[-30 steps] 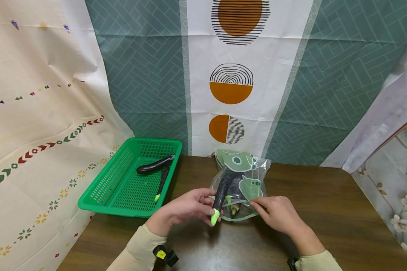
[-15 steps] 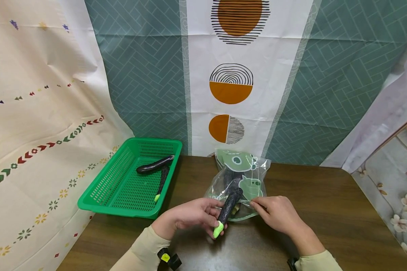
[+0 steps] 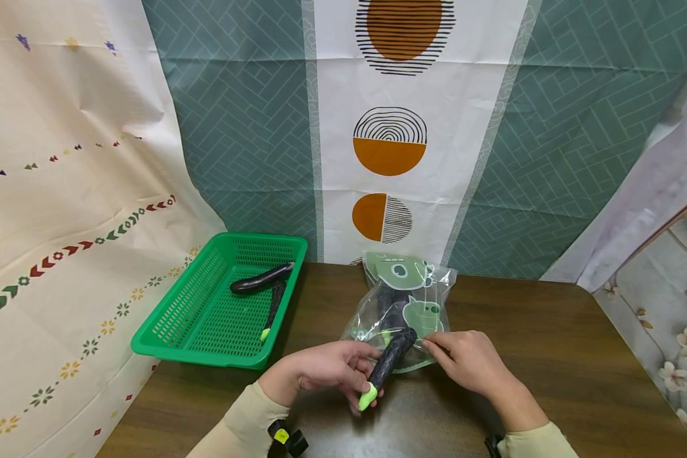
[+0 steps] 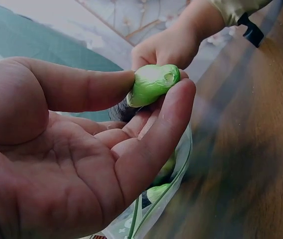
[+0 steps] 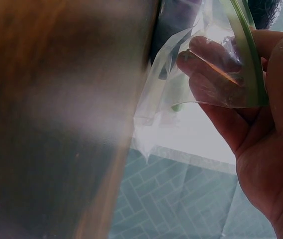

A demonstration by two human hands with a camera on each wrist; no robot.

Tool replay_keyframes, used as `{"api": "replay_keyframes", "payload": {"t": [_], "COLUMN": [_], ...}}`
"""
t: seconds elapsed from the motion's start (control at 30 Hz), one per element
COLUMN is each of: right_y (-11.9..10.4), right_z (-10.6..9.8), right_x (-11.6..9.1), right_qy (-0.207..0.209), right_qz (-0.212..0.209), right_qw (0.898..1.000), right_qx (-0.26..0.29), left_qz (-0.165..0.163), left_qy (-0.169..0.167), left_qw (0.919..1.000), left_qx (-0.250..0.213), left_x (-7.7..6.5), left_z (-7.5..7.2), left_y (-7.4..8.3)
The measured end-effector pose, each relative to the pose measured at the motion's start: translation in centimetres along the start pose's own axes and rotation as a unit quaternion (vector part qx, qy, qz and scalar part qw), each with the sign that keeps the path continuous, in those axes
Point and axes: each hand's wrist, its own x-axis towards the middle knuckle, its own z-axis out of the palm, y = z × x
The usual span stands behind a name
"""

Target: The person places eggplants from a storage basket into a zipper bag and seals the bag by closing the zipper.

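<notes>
My left hand pinches a dark eggplant near its bright green stem end. In the left wrist view that green stem sits between thumb and fingers. The eggplant's far tip lies at the mouth of a clear zip bag with green animal prints; whether it is inside or over the bag cannot be told. Dark eggplants, one with a green stem, show through the bag's film. My right hand pinches the bag's mouth edge; in the right wrist view, fingers show through the clear film.
To the left stands a green plastic basket. A glossy eggplant and a rough, green-stemmed eggplant lie in it. Both rest on a brown wooden table, backed by a patterned cloth.
My left hand has moved toward the table's front, drawing the eggplant back along the bag; its tip has come down to the bag's mouth. The right hand stays at the edge.
</notes>
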Motion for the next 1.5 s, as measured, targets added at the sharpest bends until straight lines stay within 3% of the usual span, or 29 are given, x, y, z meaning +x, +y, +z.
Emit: {"api": "replay_keyframes", "payload": {"t": [0.7, 1.0, 1.5], "right_y": [-0.1, -0.1, -0.1], "right_z": [-0.2, -0.1, 0.0], "right_x": [0.0, 0.0, 0.0], "right_qy": [-0.009, -0.009, -0.009], "right_qz": [0.004, 0.004, 0.001], "right_qw": [1.000, 1.000, 1.000], "right_qx": [-0.013, -0.016, -0.016], "left_qz": [-0.020, -0.021, -0.023], "left_qy": [-0.019, 0.001, 0.060], "left_qw": [0.9993, 0.9979, 0.9962], "left_qx": [0.025, 0.061, 0.060], "left_x": [-0.3, 0.2, 1.4], "left_z": [-0.2, -0.1, 1.0], "left_y": [-0.2, -0.9, -1.8]}}
